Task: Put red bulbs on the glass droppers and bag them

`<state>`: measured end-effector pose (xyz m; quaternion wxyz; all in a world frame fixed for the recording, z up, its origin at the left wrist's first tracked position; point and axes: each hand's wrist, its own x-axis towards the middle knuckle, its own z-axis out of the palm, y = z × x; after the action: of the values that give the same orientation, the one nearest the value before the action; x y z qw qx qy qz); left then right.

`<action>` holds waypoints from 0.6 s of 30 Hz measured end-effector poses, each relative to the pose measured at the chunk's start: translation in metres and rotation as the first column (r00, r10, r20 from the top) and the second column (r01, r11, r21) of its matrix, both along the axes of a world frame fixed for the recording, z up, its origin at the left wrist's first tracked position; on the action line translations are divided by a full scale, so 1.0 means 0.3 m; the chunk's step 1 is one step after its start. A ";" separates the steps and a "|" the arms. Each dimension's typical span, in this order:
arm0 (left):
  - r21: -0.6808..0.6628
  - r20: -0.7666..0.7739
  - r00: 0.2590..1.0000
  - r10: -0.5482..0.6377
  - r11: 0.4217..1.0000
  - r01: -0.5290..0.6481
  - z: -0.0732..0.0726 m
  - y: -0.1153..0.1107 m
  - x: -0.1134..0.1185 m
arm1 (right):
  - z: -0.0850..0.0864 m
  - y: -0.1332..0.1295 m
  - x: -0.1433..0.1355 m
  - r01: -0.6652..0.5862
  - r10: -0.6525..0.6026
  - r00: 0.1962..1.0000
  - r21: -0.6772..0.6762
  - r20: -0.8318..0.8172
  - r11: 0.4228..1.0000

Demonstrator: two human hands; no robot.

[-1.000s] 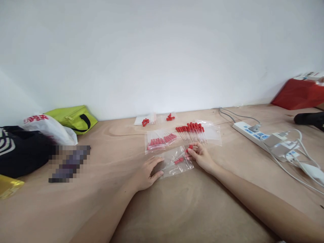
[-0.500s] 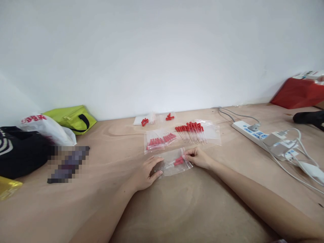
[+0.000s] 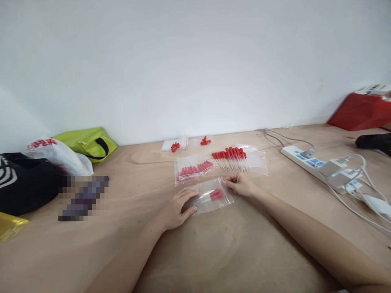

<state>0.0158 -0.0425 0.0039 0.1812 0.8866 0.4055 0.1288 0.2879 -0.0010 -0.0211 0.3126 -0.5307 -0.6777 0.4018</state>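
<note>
A clear zip bag [image 3: 203, 205] lies flat on the table in front of me, with its zip edge to the right. Inside it are droppers with red rubber bulbs [image 3: 216, 194], their glass stems pointing left. My left hand [image 3: 180, 206] rests over the bag's left end, thumb and fingers spread. With thumb and forefinger, my right hand [image 3: 240, 185] pinches the upper corner of the zip edge. Just beyond, several red-bulbed droppers [image 3: 232, 156] lie in a row, partly over another clear bag [image 3: 259, 162]. Left of these sit filled bags of droppers [image 3: 189, 171].
Small red bulbs [image 3: 175, 147] lie on bags near the wall, with more red bulbs [image 3: 205, 141] beside them. A power strip [image 3: 301, 160] with chargers and cables is at right. Bags, including a green pouch [image 3: 82, 140], stand at left; a red bag [image 3: 360, 112] is far right.
My right fingers have shifted from beside the red bulbs up to the bag's upper corner. The bulbs now show fully inside the bag. My left hand has hardly moved.
</note>
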 end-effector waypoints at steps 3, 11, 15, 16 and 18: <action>0.003 0.008 1.000 -0.008 1.000 0.008 -0.004 0.002 -0.001 | 0.014 0.069 0.001 0.209 -0.251 0.952 0.231 0.172 0.950; 0.001 0.041 0.998 -0.041 0.999 0.041 -0.016 0.006 -0.008 | 0.065 0.249 -0.121 0.316 -0.421 0.789 0.292 0.447 0.903; 0.017 0.053 0.997 -0.050 0.999 0.049 -0.023 0.007 -0.013 | 0.056 0.299 -0.162 0.375 -0.443 0.761 0.236 0.473 0.897; 0.020 0.056 0.997 -0.054 0.998 0.053 -0.025 0.008 -0.013 | 0.053 0.305 -0.169 0.385 -0.445 0.759 0.225 0.476 0.895; 0.027 0.064 0.996 -0.057 0.998 0.056 -0.029 0.010 -0.014 | 0.051 0.314 -0.181 0.394 -0.444 0.760 0.208 0.474 0.895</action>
<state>0.0115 -0.0396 -0.0046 0.1866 0.8953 0.3726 0.1573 0.2337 0.0931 -0.0059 0.2289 -0.7401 -0.6180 0.1340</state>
